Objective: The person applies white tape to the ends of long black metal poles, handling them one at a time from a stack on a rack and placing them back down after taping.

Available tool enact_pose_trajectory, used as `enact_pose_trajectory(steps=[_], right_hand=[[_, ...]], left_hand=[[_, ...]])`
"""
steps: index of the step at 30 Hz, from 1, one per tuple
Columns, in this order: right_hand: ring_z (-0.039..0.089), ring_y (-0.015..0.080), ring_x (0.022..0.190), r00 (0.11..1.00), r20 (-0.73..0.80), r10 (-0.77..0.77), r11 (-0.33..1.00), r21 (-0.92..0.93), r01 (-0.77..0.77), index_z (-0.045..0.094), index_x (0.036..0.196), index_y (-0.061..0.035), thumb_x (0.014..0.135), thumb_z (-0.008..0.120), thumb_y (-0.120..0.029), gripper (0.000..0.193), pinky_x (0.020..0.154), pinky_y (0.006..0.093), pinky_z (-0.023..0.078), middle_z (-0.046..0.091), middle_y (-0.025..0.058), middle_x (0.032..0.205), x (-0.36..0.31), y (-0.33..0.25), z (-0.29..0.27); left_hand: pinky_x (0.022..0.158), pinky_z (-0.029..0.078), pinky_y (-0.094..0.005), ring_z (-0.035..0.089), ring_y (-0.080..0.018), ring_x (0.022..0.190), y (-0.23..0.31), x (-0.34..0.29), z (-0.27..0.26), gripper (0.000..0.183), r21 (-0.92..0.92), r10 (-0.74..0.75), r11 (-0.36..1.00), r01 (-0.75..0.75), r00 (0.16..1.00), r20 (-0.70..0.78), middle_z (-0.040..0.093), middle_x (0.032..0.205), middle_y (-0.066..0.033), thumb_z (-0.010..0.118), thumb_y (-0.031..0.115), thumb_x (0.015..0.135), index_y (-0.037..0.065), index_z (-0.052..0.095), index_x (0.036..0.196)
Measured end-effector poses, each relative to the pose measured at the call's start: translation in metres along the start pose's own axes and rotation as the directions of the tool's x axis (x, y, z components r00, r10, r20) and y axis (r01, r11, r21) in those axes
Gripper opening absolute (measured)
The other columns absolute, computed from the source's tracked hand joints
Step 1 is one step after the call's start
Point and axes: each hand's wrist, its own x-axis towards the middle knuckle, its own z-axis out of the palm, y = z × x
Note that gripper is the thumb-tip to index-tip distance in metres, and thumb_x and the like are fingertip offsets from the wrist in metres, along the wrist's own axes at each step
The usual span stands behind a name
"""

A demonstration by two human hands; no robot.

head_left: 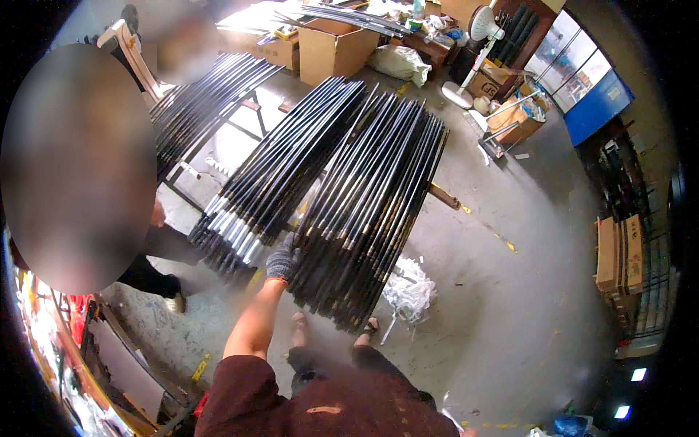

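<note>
My left hand (282, 264), in a grey knitted glove with an orange cuff, reaches to the near left edge of a wide pile of long dark rods (371, 197). Its fingers look stretched out against the rods at that edge. Just left of the hand lies a second pile of dark rods (280, 160), with silvery bands close to its near ends. Both piles slant from near left to far right, on a support mostly hidden under them. My right hand does not show.
Another person stands at the left beside a third rod pile (211, 102). A brown beam (444, 197) sticks out on the right. White scrap strips (409, 289) lie on the floor. Farther back are a cardboard box (331, 51), a white sack (400, 64) and a standing fan (482, 25).
</note>
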Motion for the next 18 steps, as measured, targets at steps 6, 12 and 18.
enact_pose_trajectory(steps=[6,12,18], right_hand=[[0.053,0.0359,0.065,1.0,0.027,-0.016,0.997,-0.073,0.018,0.057,0.081,0.0046,0.075,0.068,-0.025,0.032,0.061,0.0463,0.045,0.057,0.0195,0.071,-0.021,-0.006,-0.029],[0.053,0.0386,0.067,0.993,0.049,-0.109,0.972,-0.204,0.117,0.057,0.082,0.0038,0.075,0.069,-0.031,0.037,0.062,0.0472,0.045,0.058,0.0205,0.072,-0.013,-0.004,-0.066],[0.053,0.0414,0.068,0.955,0.04,-0.295,0.888,-0.357,0.289,0.058,0.083,0.003,0.074,0.07,-0.036,0.042,0.063,0.0482,0.045,0.058,0.0214,0.073,0.028,-0.007,-0.105]], left_hand=[[0.086,0.048,-0.0446,0.058,-0.037,0.105,0.038,0.034,0.021,0.055,0.051,-0.065,0.997,0.061,0.994,0.09,0.054,0.127,-0.0157,0.053,0.016,0.088,0.029,0.037,0.14],[0.099,0.04,-0.0429,0.051,-0.0353,0.116,0.028,0.026,0.06,0.058,0.161,-0.015,0.987,0.029,0.996,-0.085,0.051,0.13,-0.0164,0.045,0.004,0.083,0.026,0.046,0.136],[0.106,0.031,-0.0468,0.038,-0.0363,0.129,0.019,-0.029,0.043,0.062,0.113,0.058,0.993,-0.047,0.994,-0.094,0.042,0.14,-0.0139,0.064,0.026,0.08,0.016,0.043,0.137]])
